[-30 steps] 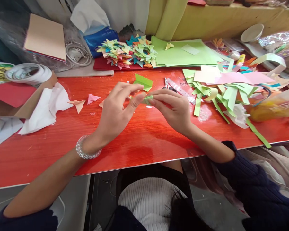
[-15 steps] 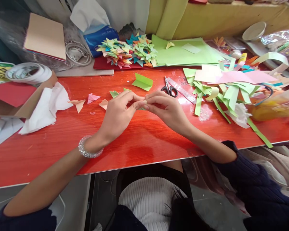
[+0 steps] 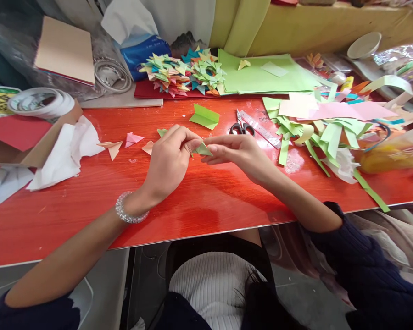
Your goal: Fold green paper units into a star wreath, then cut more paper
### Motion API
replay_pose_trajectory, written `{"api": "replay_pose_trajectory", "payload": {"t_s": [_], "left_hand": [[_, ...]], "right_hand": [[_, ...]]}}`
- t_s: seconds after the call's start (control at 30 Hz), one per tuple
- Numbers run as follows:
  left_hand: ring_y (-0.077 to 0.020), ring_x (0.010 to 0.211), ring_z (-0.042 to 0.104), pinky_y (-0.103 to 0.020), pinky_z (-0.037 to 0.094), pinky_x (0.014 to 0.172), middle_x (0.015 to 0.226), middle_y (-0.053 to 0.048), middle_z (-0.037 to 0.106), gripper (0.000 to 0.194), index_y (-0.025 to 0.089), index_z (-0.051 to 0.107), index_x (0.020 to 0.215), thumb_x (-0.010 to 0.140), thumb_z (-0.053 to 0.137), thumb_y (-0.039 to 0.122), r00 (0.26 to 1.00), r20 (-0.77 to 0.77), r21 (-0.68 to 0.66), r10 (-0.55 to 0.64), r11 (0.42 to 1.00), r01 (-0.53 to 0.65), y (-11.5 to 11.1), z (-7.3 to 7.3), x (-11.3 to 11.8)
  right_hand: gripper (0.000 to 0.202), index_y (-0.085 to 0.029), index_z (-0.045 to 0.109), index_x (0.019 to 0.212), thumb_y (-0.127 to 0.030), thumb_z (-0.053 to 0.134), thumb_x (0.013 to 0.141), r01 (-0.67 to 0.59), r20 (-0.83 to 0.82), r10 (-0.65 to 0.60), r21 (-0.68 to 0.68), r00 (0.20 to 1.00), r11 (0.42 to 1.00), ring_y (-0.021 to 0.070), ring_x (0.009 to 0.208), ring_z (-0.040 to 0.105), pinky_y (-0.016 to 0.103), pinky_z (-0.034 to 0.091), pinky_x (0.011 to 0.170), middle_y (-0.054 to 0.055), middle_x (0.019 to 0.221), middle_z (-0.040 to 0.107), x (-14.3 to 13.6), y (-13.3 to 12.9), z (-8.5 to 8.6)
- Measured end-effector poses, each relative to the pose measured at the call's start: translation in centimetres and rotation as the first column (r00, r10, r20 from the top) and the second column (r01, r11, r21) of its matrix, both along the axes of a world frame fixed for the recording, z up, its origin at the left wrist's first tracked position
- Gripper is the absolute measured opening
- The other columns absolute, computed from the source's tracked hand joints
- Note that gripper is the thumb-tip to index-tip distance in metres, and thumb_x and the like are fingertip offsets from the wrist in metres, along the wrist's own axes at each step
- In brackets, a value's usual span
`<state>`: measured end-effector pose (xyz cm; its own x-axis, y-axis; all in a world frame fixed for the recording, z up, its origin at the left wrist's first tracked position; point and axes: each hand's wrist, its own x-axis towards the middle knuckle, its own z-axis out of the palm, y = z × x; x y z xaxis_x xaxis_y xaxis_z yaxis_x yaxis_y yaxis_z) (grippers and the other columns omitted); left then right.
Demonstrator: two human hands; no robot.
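A small folded green paper piece (image 3: 203, 149) is pinched between the thumb and fingers of my left hand (image 3: 170, 160). From the right, my right hand (image 3: 249, 158) touches the tip of that piece, its fingers extended and slightly apart. Beyond my hands lies a creased bright green paper (image 3: 205, 117). A pink folded piece (image 3: 134, 139) and a peach folded piece (image 3: 112, 149) rest on the red table (image 3: 206, 201) left of my left hand. Another green folded piece (image 3: 162, 133) is partly hidden behind my left hand.
Black-handled scissors (image 3: 241, 127) lie beside a clear ruler (image 3: 261, 132). Colourful folded-paper models (image 3: 167, 75) and green sheets (image 3: 261, 75) stand at the back. Paper strips (image 3: 330, 137) pile up on the right. A cardboard box (image 3: 51, 142) and white tissue (image 3: 69, 153) sit left.
My fingertips have separated a little, and more of the green paper piece now shows. The fingers of my right hand have straightened.
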<state>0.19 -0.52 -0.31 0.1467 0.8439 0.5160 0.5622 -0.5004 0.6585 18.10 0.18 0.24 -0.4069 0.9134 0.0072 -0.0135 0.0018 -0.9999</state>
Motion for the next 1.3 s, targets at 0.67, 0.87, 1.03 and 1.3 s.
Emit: {"api": "replay_pose_trajectory", "payload": {"t_s": [0.67,0.87,1.03,1.3], "left_hand": [[-0.0103,0.048,0.039,-0.028,0.032,0.053,0.052,0.005,0.049,0.032,0.021,0.051,0.065,0.093,0.052,0.036,0.997,-0.066,-0.181,-0.038,0.983,0.025,-0.4,0.3,0.2],[-0.0119,0.062,0.055,-0.027,0.04,0.06,0.07,0.001,0.063,0.026,0.021,0.061,0.079,0.091,0.056,0.043,0.992,0.05,-0.254,-0.113,0.959,0.122,-0.1,0.1,-0.1],[-0.0112,0.059,0.047,-0.027,0.038,0.058,0.064,0.003,0.055,0.026,0.02,0.052,0.069,0.089,0.06,0.034,0.994,0.009,-0.093,-0.107,0.99,0.108,-0.2,-0.3,0.1],[-0.013,0.065,0.054,-0.028,0.037,0.06,0.07,0.001,0.063,0.022,0.02,0.059,0.071,0.089,0.058,0.032,0.976,-0.076,-0.245,-0.202,0.953,0.178,0.5,-0.4,-0.3]], "right_hand": [[0.032,-0.015,0.062,0.077,-0.046,0.064,0.085,0.073,0.095,-0.093,0.195,0.991,0.978,0.0096,0.058,0.067,0.022,0.057,0.057,0.0,0.067,0.068,-0.5,-0.5,-1.0],[0.026,-0.016,0.058,0.075,-0.036,0.057,0.092,0.063,0.229,-0.17,0.413,0.958,0.908,0.0071,0.055,0.064,0.02,0.052,0.055,-0.001,0.066,0.066,-0.3,-0.4,-1.6],[0.021,-0.016,0.059,0.079,-0.027,0.051,0.095,-0.056,0.371,-0.217,0.603,0.903,0.796,0.0068,0.056,0.062,0.021,0.047,0.058,-0.002,0.062,0.065,-0.3,-0.4,-1.7],[0.03,-0.017,0.053,0.076,-0.03,0.038,0.097,-0.298,0.636,-0.253,0.628,0.729,0.719,0.0101,0.054,0.049,0.027,0.035,0.053,0.003,0.065,0.06,0.2,0.6,-2.9]]}}
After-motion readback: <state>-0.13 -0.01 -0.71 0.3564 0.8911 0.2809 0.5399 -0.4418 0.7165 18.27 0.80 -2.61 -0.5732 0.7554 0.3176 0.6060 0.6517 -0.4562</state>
